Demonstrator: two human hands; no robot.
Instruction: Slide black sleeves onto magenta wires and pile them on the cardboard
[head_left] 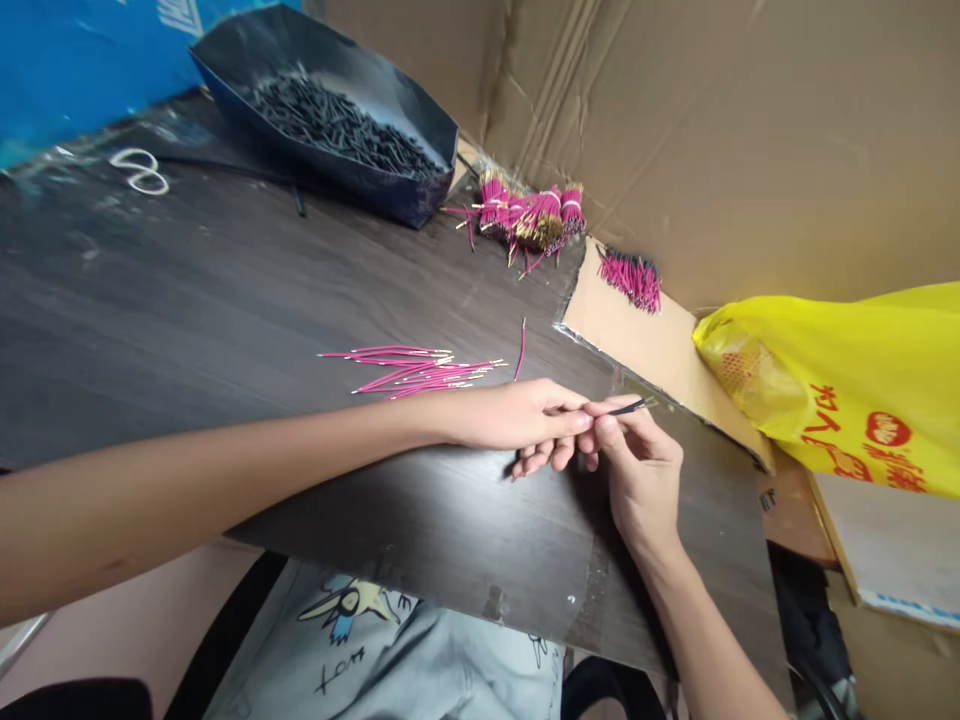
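In front of me both hands meet fingertip to fingertip over the table. My left hand [551, 418] is closed, its thumb and forefinger pinching the near end of a thin wire, mostly covered by the fingers. My right hand [643, 465] pinches that same wire just beside it. Out past the right fingertips sticks a black sleeve [628, 408] on the wire, with a pale tip at its end. Left of the hands lies a loose spread of pink wires [427, 372] with bare metal ends. One single pink wire [520, 350] lies apart from them.
A dark open bag [420, 200] holds many short black tubes [337, 125]. Bundled pink wires [536, 215] lie at the back. Black-sleeved pink wires [631, 280] sit on a cardboard strip [667, 350]. A yellow bag [847, 390] is at right, white rings [140, 171] at left.
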